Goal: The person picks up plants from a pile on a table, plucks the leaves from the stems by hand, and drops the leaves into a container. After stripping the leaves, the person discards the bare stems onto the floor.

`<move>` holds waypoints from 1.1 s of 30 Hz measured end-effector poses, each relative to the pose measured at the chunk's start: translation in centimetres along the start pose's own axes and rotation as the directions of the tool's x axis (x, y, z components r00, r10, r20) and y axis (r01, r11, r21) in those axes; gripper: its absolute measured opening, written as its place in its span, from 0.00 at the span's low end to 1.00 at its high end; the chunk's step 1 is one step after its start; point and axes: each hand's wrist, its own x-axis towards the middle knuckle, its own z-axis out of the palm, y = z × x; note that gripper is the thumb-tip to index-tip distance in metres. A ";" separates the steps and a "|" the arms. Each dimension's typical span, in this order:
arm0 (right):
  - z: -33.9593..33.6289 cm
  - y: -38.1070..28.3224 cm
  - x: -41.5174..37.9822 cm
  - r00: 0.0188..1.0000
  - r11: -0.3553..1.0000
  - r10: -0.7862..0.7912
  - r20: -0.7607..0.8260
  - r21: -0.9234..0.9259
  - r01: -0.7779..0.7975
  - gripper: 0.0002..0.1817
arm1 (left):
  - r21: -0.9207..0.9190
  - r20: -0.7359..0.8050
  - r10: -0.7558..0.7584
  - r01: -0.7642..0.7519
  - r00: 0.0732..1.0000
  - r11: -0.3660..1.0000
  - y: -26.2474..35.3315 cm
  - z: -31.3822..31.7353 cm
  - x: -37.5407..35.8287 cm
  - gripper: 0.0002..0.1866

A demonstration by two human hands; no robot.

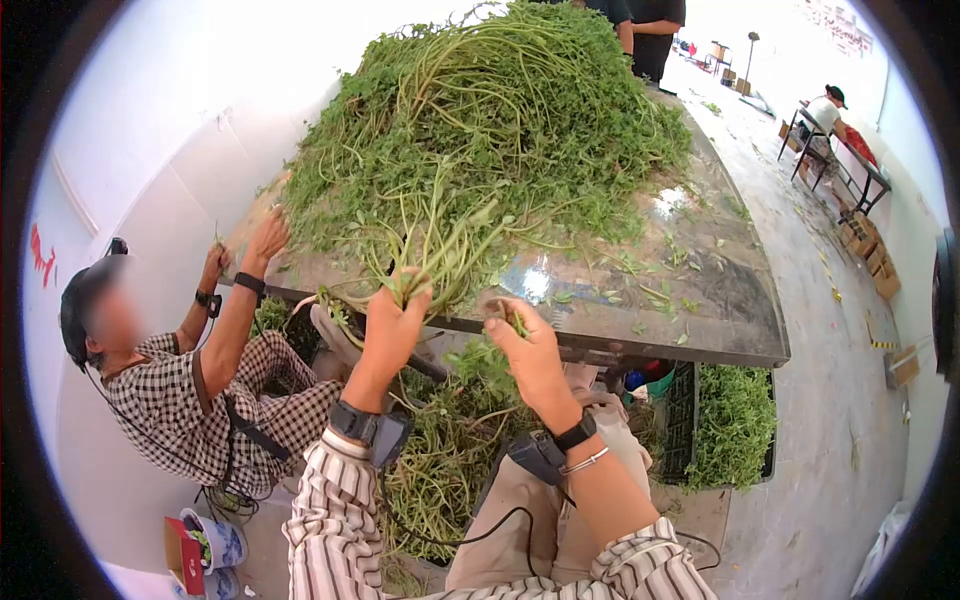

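Observation:
My left hand (pixel 395 318) is closed around the lower ends of a bunch of long green stems (pixel 440 245), which fan out over the table edge toward the pile. A short way to the right, my right hand (pixel 527 350) is pinched on a small leafy sprig (pixel 516 320), thumb against fingers. Leafy greens (pixel 478 358) show just below and between the two hands. Beyond them, a large heap of leafy green stems (pixel 500 120) covers much of the table (pixel 720 300). Loose leaves are scattered on the tabletop near my right hand.
Under the table edge, a container of stems (pixel 440 490) sits by my legs. A black crate of greens (pixel 735 425) stands at the right. To the left a co-worker (pixel 180 380) sits handling stems. A patterned bucket (pixel 225 540) is at lower left; cardboard boxes (pixel 870 250) line the right wall.

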 end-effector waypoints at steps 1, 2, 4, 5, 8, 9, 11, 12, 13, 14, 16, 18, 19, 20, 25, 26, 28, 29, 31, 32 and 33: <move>0.2 0.5 0.2 1.000 1.000 -0.005 -0.001 -0.001 0.005 0.18 | -0.094 0.026 0.069 -0.066 0.997 0.993 0.1 0.1 -0.4 0.09; 0.7 1.0 0.3 0.994 0.993 -0.110 0.006 -0.030 0.111 0.18 | -0.062 0.048 0.160 -0.157 0.986 0.986 -0.2 0.2 -0.7 0.10; 0.9 1.5 0.4 0.984 0.980 -0.178 0.012 -0.084 0.178 0.18 | -0.020 0.043 0.199 -0.198 0.979 0.980 -0.6 0.2 -0.8 0.10; 1.0 1.4 0.4 0.984 0.980 -0.176 0.014 -0.086 0.177 0.18 | 0.022 0.044 0.231 -0.232 0.972 0.972 -0.8 0.2 -0.9 0.10; 0.6 1.2 0.2 0.990 0.987 -0.137 -0.025 -0.093 0.134 0.16 | 0.121 -0.001 0.200 -0.199 0.980 0.973 -1.7 -0.4 -0.4 0.16; 0.2 0.9 0.4 0.990 0.986 -0.143 -0.015 -0.089 0.141 0.15 | 0.117 0.003 0.190 -0.189 0.982 0.975 -1.7 -0.3 -0.3 0.16; 0.1 1.0 -0.3 0.991 0.988 -0.133 -0.010 -0.083 0.132 0.15 | 0.434 -0.052 0.244 -0.198 0.968 0.879 -1.7 -0.4 -0.4 0.23; 0.0 0.8 -0.2 0.991 0.989 -0.129 -0.018 -0.072 0.128 0.14 | 0.432 0.005 0.166 -0.152 0.986 0.889 -2.0 -0.3 -0.3 0.28; -0.1 0.5 -0.2 0.991 0.990 -0.127 -0.028 -0.061 0.125 0.14 | 0.428 0.003 0.175 -0.159 0.985 0.889 -2.2 -0.2 -0.4 0.28; 0.0 0.3 -0.3 0.994 0.993 -0.109 -0.023 -0.053 0.108 0.14 | 0.445 0.032 0.138 -0.138 0.990 0.885 -2.2 0.0 -0.4 0.32; -0.1 0.5 0.0 0.994 0.992 -0.106 -0.033 -0.066 0.104 0.14 | 0.473 0.046 0.135 -0.141 0.990 0.870 -2.6 0.4 -0.1 0.39; -0.1 0.8 0.0 0.996 0.995 -0.075 -0.042 -0.067 0.072 0.15 | 0.518 0.042 0.135 -0.137 0.990 0.844 -3.0 0.4 0.3 0.39; -0.3 0.8 0.2 0.996 0.995 -0.081 -0.044 -0.065 0.078 0.15 | 0.563 0.039 0.122 -0.123 0.992 0.817 -3.1 0.3 0.5 0.39; -0.4 0.7 0.0 0.995 0.994 -0.090 -0.033 -0.062 0.088 0.14 | 0.559 0.132 0.061 -0.125 0.989 0.820 -3.1 0.0 0.8 0.38; -0.8 1.1 -0.1 0.991 0.989 -0.132 -0.030 -0.069 0.130 0.14 | 0.631 0.184 0.032 -0.143 0.982 0.763 -3.0 -0.5 1.4 0.33; -0.9 0.9 -0.2 0.992 0.990 -0.125 -0.029 -0.076 0.122 0.14 | 0.640 0.182 0.073 -0.174 0.981 0.749 -3.0 -0.5 1.6 0.31; -1.1 0.3 -0.4 0.994 0.991 -0.105 -0.029 -0.084 0.102 0.14 | 0.662 0.208 0.018 -0.155 0.978 0.734 -2.8 -0.7 2.4 0.29; -1.2 0.5 -0.5 0.994 0.992 -0.102 -0.032 -0.080 0.099 0.14 | 0.685 0.232 -0.051 -0.126 0.971 0.718 -2.6 -0.8 2.6 0.28; -1.3 0.5 -0.2 0.991 0.991 -0.122 -0.050 -0.059 0.119 0.13 | 0.694 0.242 -0.136 -0.074 0.961 0.716 -1.7 -1.1 3.6 0.23; -1.4 0.4 -0.2 0.991 0.991 -0.126 -0.047 -0.056 0.123 0.13 | 0.702 0.251 -0.148 -0.074 0.957 0.709 -1.4 -1.2 4.0 0.21; -1.5 0.3 -0.2 0.991 0.990 -0.129 -0.043 -0.060 0.127 0.13 | 0.709 0.259 -0.159 -0.075 0.953 0.701 -1.1 -1.3 4.4 0.18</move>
